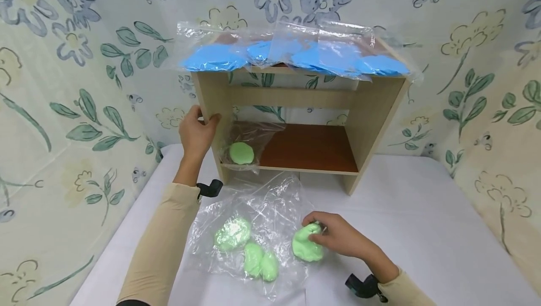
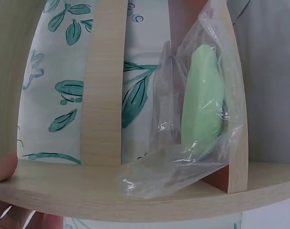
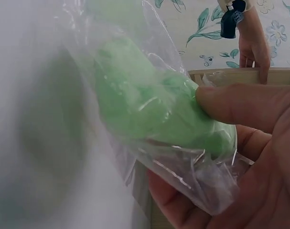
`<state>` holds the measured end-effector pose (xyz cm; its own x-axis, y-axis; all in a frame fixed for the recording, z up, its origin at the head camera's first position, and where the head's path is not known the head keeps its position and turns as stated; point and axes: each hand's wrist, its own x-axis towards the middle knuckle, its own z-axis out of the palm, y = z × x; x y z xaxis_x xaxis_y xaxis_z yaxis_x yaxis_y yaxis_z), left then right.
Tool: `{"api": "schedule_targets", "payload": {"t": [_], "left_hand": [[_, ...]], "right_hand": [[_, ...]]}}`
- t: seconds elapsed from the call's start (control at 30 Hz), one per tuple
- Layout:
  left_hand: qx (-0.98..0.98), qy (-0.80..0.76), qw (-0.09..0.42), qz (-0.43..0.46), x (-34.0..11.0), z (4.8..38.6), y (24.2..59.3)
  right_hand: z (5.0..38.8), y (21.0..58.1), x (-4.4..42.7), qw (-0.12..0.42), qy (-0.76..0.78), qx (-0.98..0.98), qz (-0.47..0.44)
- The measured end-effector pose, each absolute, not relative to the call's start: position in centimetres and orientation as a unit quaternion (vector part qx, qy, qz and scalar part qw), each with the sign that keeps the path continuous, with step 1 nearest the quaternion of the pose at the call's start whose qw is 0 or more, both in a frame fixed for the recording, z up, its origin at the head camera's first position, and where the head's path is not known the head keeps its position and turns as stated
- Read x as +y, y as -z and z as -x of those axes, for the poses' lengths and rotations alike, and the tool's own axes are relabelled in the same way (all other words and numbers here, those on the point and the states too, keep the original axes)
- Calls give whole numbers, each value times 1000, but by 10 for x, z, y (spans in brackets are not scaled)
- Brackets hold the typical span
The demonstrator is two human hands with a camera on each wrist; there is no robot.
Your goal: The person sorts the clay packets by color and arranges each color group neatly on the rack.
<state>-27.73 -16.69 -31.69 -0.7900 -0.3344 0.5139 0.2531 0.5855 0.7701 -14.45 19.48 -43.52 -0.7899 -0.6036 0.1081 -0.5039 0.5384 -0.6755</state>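
Note:
My left hand (image 1: 196,132) grips the left side panel of a small wooden shelf (image 1: 380,118), thumb inside and fingers outside. Near it on the brown lower board lies a clear bag holding a flat green lump (image 1: 242,153), seen edge-on in the left wrist view (image 2: 202,102). Above the white table, my right hand (image 1: 342,235) pinches a green clay-like lump (image 1: 307,245) through clear plastic, thumb on one face and fingers behind. In the right wrist view the lump (image 3: 145,100) looks thick and creased inside its bag. Several other bagged green lumps (image 1: 232,234) lie left of this hand.
Along the shelf's top lie several clear bags with flat blue lumps (image 1: 215,58), overhanging the front edge. White cloth (image 1: 422,231) covers the table. A floral curtain (image 1: 465,61) hangs behind and on both sides.

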Motion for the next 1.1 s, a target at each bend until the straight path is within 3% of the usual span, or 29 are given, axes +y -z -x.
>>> {"api": "schedule_targets", "payload": {"t": [0.23,0.57,0.87,1.1], "left_hand": [[-820,457,343,-36,-163,281,317],[-822,474,315,20,-177,277,326],[-787,491,368,64,-179,270,336],[-792,481,374,47,-177,269,335]], "right_hand": [[151,416,194,51,329,877,346],[165,374,199,15,289,887,359],[179,331,198,-25,272,894,357],[193,304,190,-47,267,883,384]]}}
